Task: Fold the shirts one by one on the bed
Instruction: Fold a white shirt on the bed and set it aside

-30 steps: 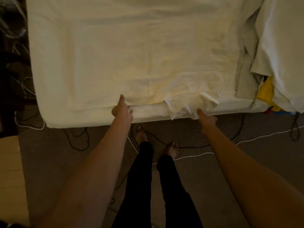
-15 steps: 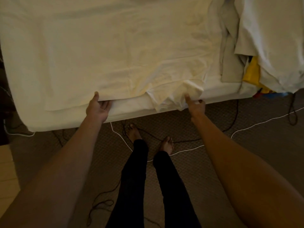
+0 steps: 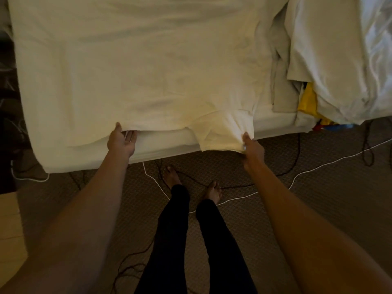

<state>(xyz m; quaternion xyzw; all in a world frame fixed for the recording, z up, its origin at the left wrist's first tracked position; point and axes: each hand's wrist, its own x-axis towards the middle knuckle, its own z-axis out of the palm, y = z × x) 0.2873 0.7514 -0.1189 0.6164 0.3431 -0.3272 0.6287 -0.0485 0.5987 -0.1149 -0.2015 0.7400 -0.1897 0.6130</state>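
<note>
The cream shirt (image 3: pixel 148 71) is lying spread flat across the bed (image 3: pixel 89 158), its hem running along the near edge and one corner bunching and hanging over the side. And now both hands are getting onto that hem! A second ago the left hand (image 3: pixel 122 142) was only pointing a finger at the edge. Now it is turning palm up, thumb going over the hem and fingers sliding beneath, so its grip seems to be closing lightly on the cloth. The right hand (image 3: pixel 253 148), which was only reaching a moment back, is now pinching the crumpled corner, its grip tight on the fabric. That is looking like the set-up for the first fold: with both ends of the hem in hand, the bottom is ready for lifting and carrying up towards the collar. The bunched corner is probably needing a tug to flatten first. Over on the right, a pile of clothes (image 3: pixel 328 60) is waiting its turn, so plenty of the job is remaining.
</note>
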